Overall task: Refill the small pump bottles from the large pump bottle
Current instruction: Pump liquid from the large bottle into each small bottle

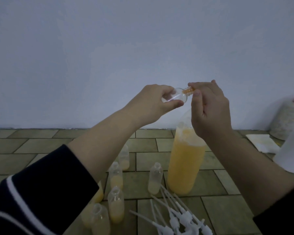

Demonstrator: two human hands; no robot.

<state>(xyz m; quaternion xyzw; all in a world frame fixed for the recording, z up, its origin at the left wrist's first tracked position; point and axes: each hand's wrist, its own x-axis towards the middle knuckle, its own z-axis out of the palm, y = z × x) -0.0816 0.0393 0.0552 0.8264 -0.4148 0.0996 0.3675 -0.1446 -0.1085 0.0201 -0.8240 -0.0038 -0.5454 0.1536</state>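
- A pale wall (143,56) fills the upper half of the view; below it lies a tiled floor (75,146), the working surface. Open tiles stretch to the left, while the right side is crowded by a blurred white container (290,153), a folded paper towel (261,143) and a pale bucket-like tub (287,119).
- The large bottle (185,163) of orange liquid stands upright on the tiles, right of centre and directly beneath the raised hands; its top is hidden behind the right wrist.
- The left hand (153,102) is curled round a small clear bottle (61,97) held tipped on its side, mouth towards the right — it looks nearly empty.
- The right hand (210,107) pinches something at that bottle's orange-smeared neck; what exactly it holds cannot be told.
- Judged step: opening or clearing this small bottle's mouth before filling. Next it likely needs to be brought upright and lined up with the large bottle's outlet.
- Six or so small open bottles (116,177), partly filled, stand bottom left, close together — easily knocked by a descending forearm.
- Loose white pump heads (180,217) with dip tubes lie heaped at the bottom centre.
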